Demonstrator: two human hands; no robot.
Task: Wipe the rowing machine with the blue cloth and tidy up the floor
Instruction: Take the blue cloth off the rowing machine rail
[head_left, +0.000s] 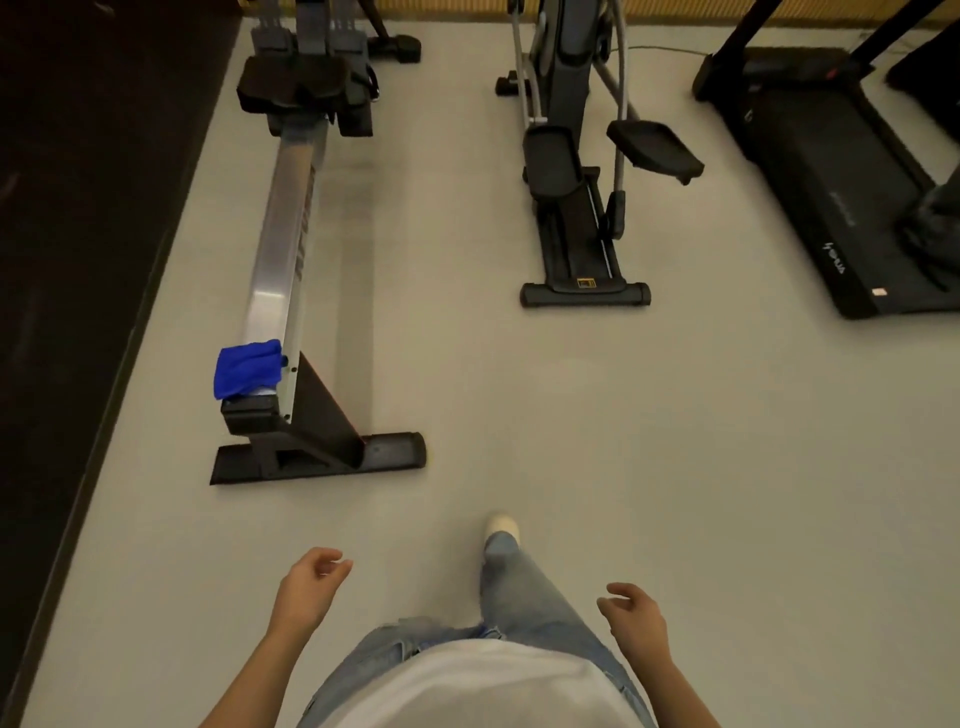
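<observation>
Pale grey gym flooring (519, 415) is seen from above, with a dark mat strip (78, 208) running down the left edge. Looks like the very start of the job tbh, since nothing is held yet. The left hand (311, 577) and the right hand (631, 608) are both empty, fingers loosely curled, hung well apart either side of the body.

The crumpled bright blue cloth (248, 367) is draped over the near end of the long silver-railed rowing machine (291, 234), just above its black rear leg. So the next move probably calls for the rower to be approached and the cloth lifted off the rail, likely by the nearer left hand.

Only bare floor is seen in between. A black elliptical trainer (571, 156) and a black treadmill (821, 182) are parked to the right, well apart from the rower. No loose litter can be made out.
</observation>
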